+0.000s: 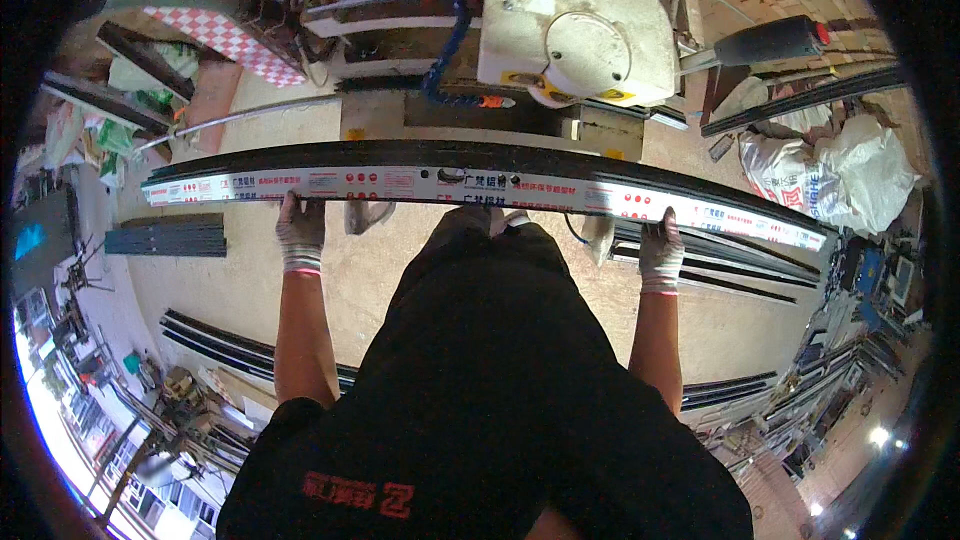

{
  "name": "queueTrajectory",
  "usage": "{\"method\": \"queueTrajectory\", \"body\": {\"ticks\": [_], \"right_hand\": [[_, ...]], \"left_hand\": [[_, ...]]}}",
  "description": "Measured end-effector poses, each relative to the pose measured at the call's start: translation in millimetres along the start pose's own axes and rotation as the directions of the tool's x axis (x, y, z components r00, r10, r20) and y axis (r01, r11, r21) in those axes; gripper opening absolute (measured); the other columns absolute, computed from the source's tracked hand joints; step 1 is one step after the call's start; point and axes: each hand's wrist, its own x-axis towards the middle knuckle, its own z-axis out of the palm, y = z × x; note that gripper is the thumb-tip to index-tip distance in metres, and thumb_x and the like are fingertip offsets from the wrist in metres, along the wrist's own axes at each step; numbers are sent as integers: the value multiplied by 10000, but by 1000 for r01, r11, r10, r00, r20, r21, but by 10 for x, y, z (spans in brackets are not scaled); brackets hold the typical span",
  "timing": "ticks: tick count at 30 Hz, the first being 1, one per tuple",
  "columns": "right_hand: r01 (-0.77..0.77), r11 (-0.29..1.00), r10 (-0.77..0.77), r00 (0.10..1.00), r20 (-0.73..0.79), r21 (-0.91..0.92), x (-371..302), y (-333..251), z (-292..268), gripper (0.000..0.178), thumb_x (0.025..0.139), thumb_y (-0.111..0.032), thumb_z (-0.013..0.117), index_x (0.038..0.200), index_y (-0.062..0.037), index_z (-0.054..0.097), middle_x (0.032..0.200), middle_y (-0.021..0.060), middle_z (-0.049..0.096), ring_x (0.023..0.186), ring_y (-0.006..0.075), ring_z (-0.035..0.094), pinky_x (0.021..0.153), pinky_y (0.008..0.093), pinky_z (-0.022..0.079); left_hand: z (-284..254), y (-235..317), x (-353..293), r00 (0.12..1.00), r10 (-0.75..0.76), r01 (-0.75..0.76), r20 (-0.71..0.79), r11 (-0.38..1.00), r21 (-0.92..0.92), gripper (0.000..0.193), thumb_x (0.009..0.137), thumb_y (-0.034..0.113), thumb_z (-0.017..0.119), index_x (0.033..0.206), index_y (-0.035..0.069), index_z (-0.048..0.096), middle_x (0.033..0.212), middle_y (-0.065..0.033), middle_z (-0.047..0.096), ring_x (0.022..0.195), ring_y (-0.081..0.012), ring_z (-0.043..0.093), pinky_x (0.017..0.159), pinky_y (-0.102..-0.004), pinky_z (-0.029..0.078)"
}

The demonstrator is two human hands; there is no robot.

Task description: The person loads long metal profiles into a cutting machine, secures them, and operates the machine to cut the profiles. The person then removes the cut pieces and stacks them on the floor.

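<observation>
Cannot make out contents of white sacks (780,178), far right. Gripping long, white-filmed black profile (555,192) crosswise mid-scene by its near edge, with left hand (301,236) and right hand (660,257) well apart, stretched forward.

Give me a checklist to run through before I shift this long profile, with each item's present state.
1. Both hands on it: ok. The left hand and right hand hold the near edge of the long profile, well apart.
2. Gloves worn: ok, on both hands.
3. Grip firmness: cannot tell; the profile hides most of the fingers.
4. Nozzle apart from the profile: ok. A gap shows below the orange nozzle.
5. Floor free of obstacles: not ok. Dark bars lie to the right, another bundle to the left.
6. Machine switched off: cannot tell.
</observation>
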Motion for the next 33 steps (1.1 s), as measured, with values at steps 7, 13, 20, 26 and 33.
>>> {"method": "queueTrajectory", "body": {"ticks": [7, 13, 20, 26, 33], "right_hand": [[-3, 1000, -1, 970, 241, 17, -391, -144, -381, 366, 977, -245, 643, 1251, -5, 614, 1305, 107, 612, 1253, 248, 531, 1119, 456, 373], [109, 985, -61, 945, 320, -136, -643, -330, -636, 449, 961, -337, 634, 1290, -35, 592, 1319, 99, 585, 1196, 258, 554, 1050, 419, 397], [222, 955, -145, 928, 344, -198, -826, -544, -789, 428, 956, -298, 647, 1300, -46, 616, 1326, 69, 630, 1218, 206, 558, 1059, 419, 394], [244, 957, -157, 889, 429, -155, -1320, -704, -447, 434, 1054, -272, 491, 1397, -7, 507, 1373, 74, 590, 1256, 169, 532, 1089, 343, 379], [375, 898, -293, 900, 324, -229, -2329, -892, 373, 457, 978, -280, 605, 1339, 0, 576, 1317, 112, 616, 1251, 234, 533, 1114, 424, 368]], "left_hand": [[-543, -145, -299, 972, 16, -11, -232, 1000, 26, 317, 910, 288, 681, 1174, 122, 624, 1171, -51, 610, 1137, -273, 530, 1014, -461, 461], [-683, -285, -564, 986, -3, -8, -168, 998, -64, 262, 898, 246, 692, 1081, 70, 628, 1100, -87, 610, 1123, -288, 552, 995, -450, 487], [-609, -324, -670, 989, -23, 20, -145, 1000, -23, 254, 917, 256, 647, 1102, 85, 621, 1099, -73, 609, 1110, -297, 567, 985, -465, 498], [-733, -337, -344, 980, -123, 111, -156, 991, -81, 287, 934, 267, 619, 1155, 83, 613, 1154, -93, 601, 1121, -305, 577, 1012, -489, 503], [-952, -361, -171, 961, -256, 233, -106, 954, -188, 307, 918, 260, 632, 1157, 70, 608, 1114, -87, 616, 1101, -296, 585, 1030, -481, 483]]}}
